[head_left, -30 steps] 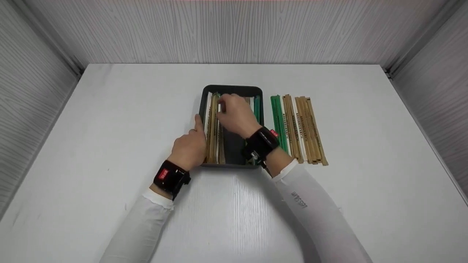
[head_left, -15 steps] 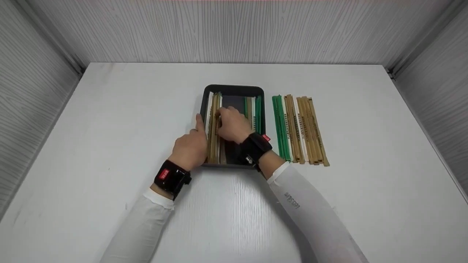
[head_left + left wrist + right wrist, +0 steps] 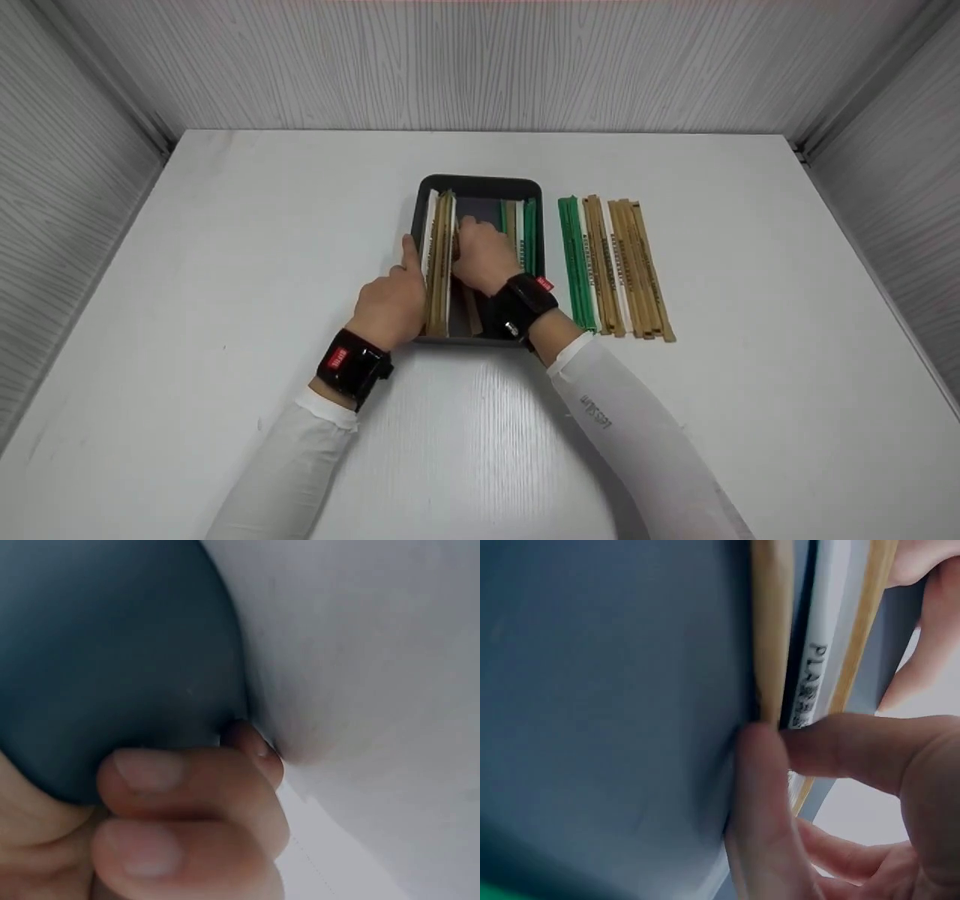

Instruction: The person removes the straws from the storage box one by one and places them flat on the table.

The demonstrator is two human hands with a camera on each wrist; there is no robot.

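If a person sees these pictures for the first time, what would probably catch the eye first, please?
Probably the row of green, white and brown strips on the white table, just right of the dark tray. Next, the tray itself, dark against the pale surface, with the right hand inside it pinching a brown strip. Then the left hand, holding the tray's left side.

Over the last 1 s I see the right hand shift toward 6 o'clock; the brown stick it pinches is now off the white stick, lower end swung toward 3 o'clock.
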